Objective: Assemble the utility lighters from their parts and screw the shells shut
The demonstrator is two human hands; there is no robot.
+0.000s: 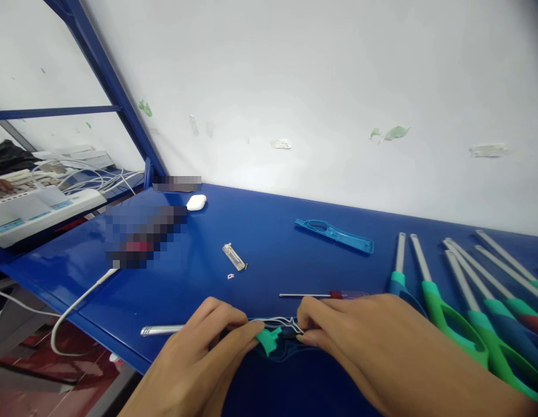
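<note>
Both hands meet at the near edge of a blue table (269, 243). My left hand (208, 347) is closed on a long lighter's metal tube (158, 330) and pinches a small green part (269, 340) at its end. My right hand (359, 341) is closed too, pinching thin white wires (277, 320) and a dark piece beside that green part. The lighter's blue body lies under my fingers, mostly hidden. Just beyond my right hand rests a thin screwdriver (312, 295) with a red handle.
Several long lighters (451, 307) with green and blue handles lie in a row at the right. A blue handle shell (333, 234), a small clear part (234, 256) and a white case (196, 202) lie farther back. A white cable (73, 307) hangs off the left edge.
</note>
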